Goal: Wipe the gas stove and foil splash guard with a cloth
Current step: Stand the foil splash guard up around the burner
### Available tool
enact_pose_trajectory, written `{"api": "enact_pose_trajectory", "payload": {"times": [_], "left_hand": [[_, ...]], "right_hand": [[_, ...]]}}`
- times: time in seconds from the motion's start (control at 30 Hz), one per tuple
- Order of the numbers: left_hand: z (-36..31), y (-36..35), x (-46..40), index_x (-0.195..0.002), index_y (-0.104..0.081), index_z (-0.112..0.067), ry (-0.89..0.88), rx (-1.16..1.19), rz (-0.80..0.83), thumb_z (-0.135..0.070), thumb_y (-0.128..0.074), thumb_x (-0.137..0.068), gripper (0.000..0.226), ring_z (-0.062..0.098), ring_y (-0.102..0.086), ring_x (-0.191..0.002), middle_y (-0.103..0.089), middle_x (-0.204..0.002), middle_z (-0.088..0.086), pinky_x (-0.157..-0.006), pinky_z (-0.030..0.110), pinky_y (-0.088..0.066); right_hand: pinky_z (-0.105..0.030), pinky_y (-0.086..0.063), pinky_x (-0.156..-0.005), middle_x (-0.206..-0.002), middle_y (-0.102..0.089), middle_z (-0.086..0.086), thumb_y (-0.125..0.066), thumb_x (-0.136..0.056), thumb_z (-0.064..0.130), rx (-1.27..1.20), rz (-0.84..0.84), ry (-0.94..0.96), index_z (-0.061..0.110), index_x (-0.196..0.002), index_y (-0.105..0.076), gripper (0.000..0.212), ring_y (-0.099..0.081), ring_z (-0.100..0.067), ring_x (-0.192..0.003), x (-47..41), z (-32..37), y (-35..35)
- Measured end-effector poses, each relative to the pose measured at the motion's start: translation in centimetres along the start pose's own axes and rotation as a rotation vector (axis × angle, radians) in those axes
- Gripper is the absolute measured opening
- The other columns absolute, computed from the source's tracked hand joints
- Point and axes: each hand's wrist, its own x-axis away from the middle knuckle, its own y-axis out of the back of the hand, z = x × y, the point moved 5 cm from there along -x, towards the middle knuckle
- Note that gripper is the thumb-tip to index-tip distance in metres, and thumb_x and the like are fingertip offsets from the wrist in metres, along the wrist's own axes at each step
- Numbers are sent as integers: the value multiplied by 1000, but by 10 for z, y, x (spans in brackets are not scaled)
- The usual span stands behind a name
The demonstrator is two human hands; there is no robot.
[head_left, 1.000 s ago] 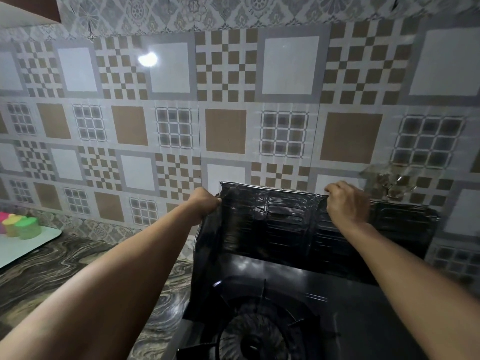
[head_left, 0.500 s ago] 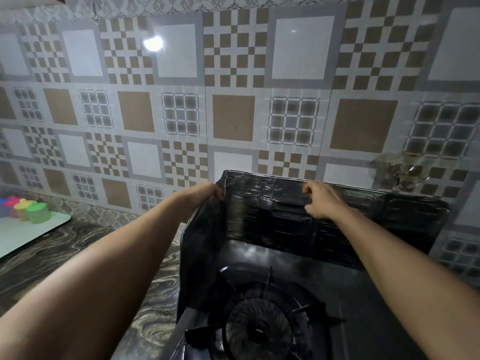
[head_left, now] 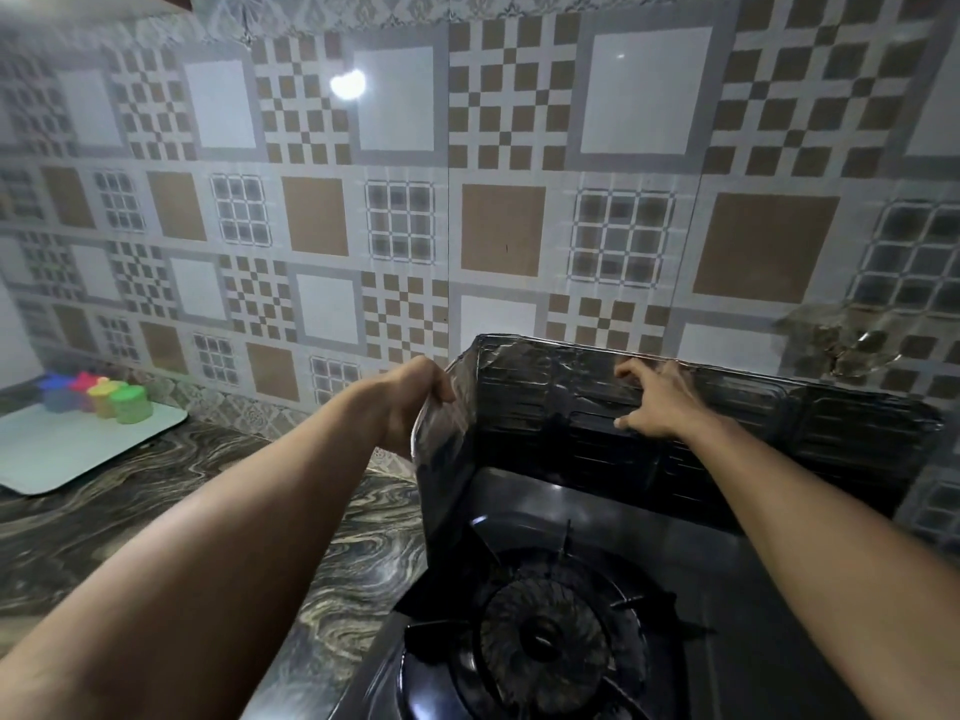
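Observation:
A dark, shiny foil splash guard (head_left: 545,402) stands around the back and left side of a black gas stove (head_left: 753,589). The stove's burner (head_left: 545,636) with its pan support fills the lower middle of the view. My left hand (head_left: 415,397) grips the top edge of the guard's left panel near the corner. My right hand (head_left: 654,402) lies on the back panel, fingers at its top rim and thumb spread below on the foil. No cloth is visible.
A patterned tile wall (head_left: 498,174) rises right behind the guard. A dark marbled counter (head_left: 182,511) stretches left of the stove. On it stands a white tray (head_left: 62,449) with several small coloured containers (head_left: 104,397). A glass object (head_left: 852,345) hangs on the wall at right.
My right hand has slid left along the guard's top rim and opened out against the back panel. The left panel has swung outward in my left hand. The view has tilted down.

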Motion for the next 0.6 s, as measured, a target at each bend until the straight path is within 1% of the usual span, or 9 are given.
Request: {"api": "enact_pose_trajectory", "payload": {"times": [0.07, 0.17, 0.23, 0.33, 0.4, 0.47, 0.53, 0.57, 0.6], "left_hand": [[3, 3, -2, -90, -57, 2, -4, -47, -46, -20, -43, -69, 34, 32, -62, -63, -65, -70, 19, -72, 39, -51], [4, 6, -1, -80, -56, -1, -39, -104, -104, -19, -46, -62, 27, 29, -61, -50, -63, -59, 16, -63, 35, -50], [3, 5, 2, -73, -58, 0, -48, -121, -120, -18, -48, -61, 24, 29, -60, -48, -63, -57, 16, -62, 34, -50], [0, -2, 7, -62, -64, -4, -42, -125, -44, -24, -53, -63, 23, 24, -57, -45, -61, -56, 12, -58, 28, -50], [-4, -6, 10, -65, -67, -6, -61, -102, -7, -33, -56, -74, 30, 23, -58, -51, -62, -64, 11, -61, 28, -49], [-11, -5, 12, -76, -72, -6, -130, -143, -23, -39, -52, -86, 41, 25, -63, -65, -67, -80, 15, -77, 37, -51], [-15, -5, 19, -96, -69, -5, -187, -190, -65, -43, -49, -91, 44, 31, -65, -81, -69, -96, 19, -93, 43, -48], [-15, -5, 22, -98, -68, -4, -194, -189, -81, -47, -48, -90, 47, 31, -67, -80, -70, -94, 19, -91, 41, -49], [-15, -3, 25, -92, -67, -4, -194, -172, -95, -50, -48, -90, 50, 29, -69, -71, -72, -84, 17, -81, 36, -52]], "right_hand": [[-49, -33, -107, -135, -32, -14, -81, -72, 35, 6, 5, 8, 40, -129, -42, 70, -29, -37, -130, 0, 0, 0], [-50, -31, -108, -135, -31, -14, -81, -72, 35, 3, 14, 12, 41, -129, -42, 70, -28, -37, -132, 0, -1, -1], [-49, -31, -108, -136, -31, -14, -81, -72, 35, 5, 16, 16, 40, -130, -41, 71, -28, -37, -132, 1, -1, -1], [-48, -33, -107, -137, -32, -14, -81, -73, 33, 16, 17, 20, 40, -135, -40, 74, -30, -35, -131, 3, -1, -1], [-47, -35, -106, -137, -35, -14, -79, -75, 32, 39, 8, 24, 40, -138, -38, 76, -33, -34, -131, 5, -1, 1], [-46, -37, -106, -138, -37, -14, -78, -77, 33, 60, -2, 24, 40, -139, -37, 75, -34, -34, -131, 8, -1, 4], [-46, -38, -105, -139, -37, -13, -76, -78, 33, 66, -6, 26, 40, -140, -36, 74, -34, -33, -131, 11, -1, 6], [-46, -38, -104, -139, -38, -12, -75, -79, 33, 67, -8, 27, 40, -140, -36, 73, -35, -33, -131, 12, -1, 7], [-46, -38, -104, -139, -38, -12, -75, -79, 33, 68, -10, 30, 39, -140, -36, 72, -35, -33, -131, 14, 0, 7]]}}
